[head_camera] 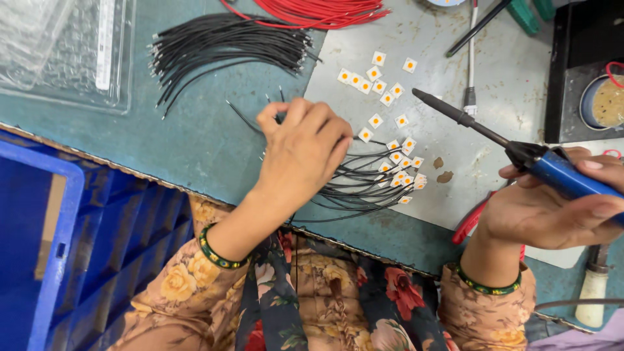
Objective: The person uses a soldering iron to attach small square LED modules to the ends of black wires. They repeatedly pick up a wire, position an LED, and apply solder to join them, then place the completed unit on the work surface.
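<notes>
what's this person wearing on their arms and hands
Both hands, left hand and right hand, are bare: no gloves, and no rings that show. Each wrist carries a thin green bangle with gold dots, the left bangle and right bangle. The sleeves end at the wrists, in tan-brown cloth printed with yellow roses.

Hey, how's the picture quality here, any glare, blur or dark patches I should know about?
Head view: even overhead light, soft shadows under the left hand and the black wires; mild glare on the clear plastic tray; the right hand and soldering iron are sharp; the blue crate interior sits darker.
</notes>
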